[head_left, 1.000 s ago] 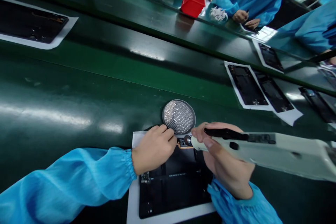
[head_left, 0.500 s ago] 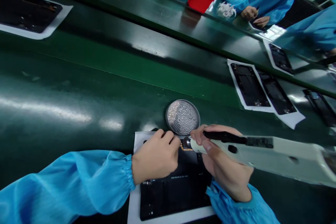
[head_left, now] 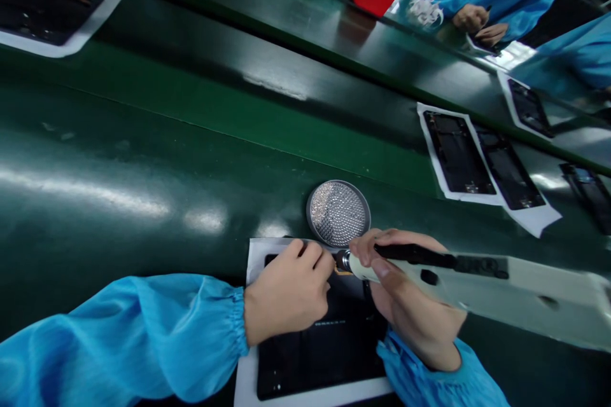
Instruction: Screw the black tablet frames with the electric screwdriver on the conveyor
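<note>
Right hand [head_left: 410,305] is clamped around the front of a long pale-grey electric screwdriver with a black lever [head_left: 501,286], whose rear end runs off the right edge. Its metal tip meets the far edge of a flat black rectangular device panel [head_left: 324,350], but the exact contact spot is too small to make out. Left hand [head_left: 286,292] rests on that same edge, fingers curled together just beside the tip; whether they pinch anything is hidden. The panel lies on a white sheet [head_left: 255,253], partly covered by both hands and cut off at the bottom. A round metal dish of tiny silver screws [head_left: 338,213] sits just beyond on the glossy green counter [head_left: 143,159]. Farther right lie similar black panels on white sheets [head_left: 458,152].
</note>
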A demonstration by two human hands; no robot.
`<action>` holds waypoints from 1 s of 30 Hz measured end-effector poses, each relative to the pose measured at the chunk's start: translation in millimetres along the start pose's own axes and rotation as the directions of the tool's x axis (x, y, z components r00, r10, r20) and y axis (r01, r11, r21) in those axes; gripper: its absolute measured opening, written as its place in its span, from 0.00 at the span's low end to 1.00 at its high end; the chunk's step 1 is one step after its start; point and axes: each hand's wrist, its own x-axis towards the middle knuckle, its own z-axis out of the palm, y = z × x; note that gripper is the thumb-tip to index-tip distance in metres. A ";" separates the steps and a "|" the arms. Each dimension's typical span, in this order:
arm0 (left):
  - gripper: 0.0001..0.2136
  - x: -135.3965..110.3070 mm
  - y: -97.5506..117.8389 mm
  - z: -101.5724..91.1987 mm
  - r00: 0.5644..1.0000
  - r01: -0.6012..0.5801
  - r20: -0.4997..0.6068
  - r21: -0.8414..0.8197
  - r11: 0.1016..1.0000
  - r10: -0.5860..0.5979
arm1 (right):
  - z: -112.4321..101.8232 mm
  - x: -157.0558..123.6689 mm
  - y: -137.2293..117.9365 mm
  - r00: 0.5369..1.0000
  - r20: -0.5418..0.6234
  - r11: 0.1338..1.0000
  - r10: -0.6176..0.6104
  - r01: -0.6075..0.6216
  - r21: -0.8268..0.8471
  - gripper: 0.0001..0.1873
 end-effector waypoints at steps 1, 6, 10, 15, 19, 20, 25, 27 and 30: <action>0.11 0.5 0.7 -0.4 1.000 0.001 -0.002 0.000 1.000 -0.001 | 0.7 0.7 -0.7 1.000 0.010 1.000 -0.008 0.008 0.003 0.07; 0.10 -0.6 4.6 0.2 0.999 0.024 -0.032 -0.004 1.000 -0.024 | 3.6 0.9 0.5 0.993 0.097 0.997 -0.067 0.063 0.040 0.09; 0.10 -6.0 6.4 3.3 0.997 0.023 -0.080 0.009 1.000 -0.022 | 1.0 -4.0 -0.5 0.994 0.096 0.998 -0.056 0.052 0.046 0.10; 0.11 -11.0 5.4 4.0 0.996 0.001 -0.093 0.033 0.999 0.002 | 0.3 14.0 -22.5 0.998 -0.003 0.997 -0.068 0.069 0.047 0.13; 0.15 -11.2 3.4 2.5 0.996 -0.009 -0.092 0.038 0.999 0.012 | 12.4 49.4 -27.9 0.981 -0.140 0.982 -0.134 0.151 0.115 0.11; 0.14 -11.1 3.1 2.2 0.996 -0.003 -0.094 0.027 1.000 0.005 | 16.1 56.8 -25.1 0.982 -0.148 0.983 -0.118 0.136 0.121 0.10; 0.13 -9.9 4.6 0.5 0.995 0.052 -0.078 -0.071 0.996 -0.058 | 28.7 70.8 -9.4 0.988 -0.153 0.993 -0.028 0.045 0.113 0.09; 0.13 -9.0 5.3 -0.8 0.995 0.079 -0.045 -0.113 0.990 -0.085 | 29.7 69.7 -7.8 0.984 -0.180 0.996 -0.010 0.027 0.090 0.09; 0.15 -7.9 5.3 -2.3 0.995 0.095 -0.003 -0.137 0.986 -0.096 | 27.6 67.8 -7.5 0.984 -0.178 0.997 0.007 0.006 0.072 0.09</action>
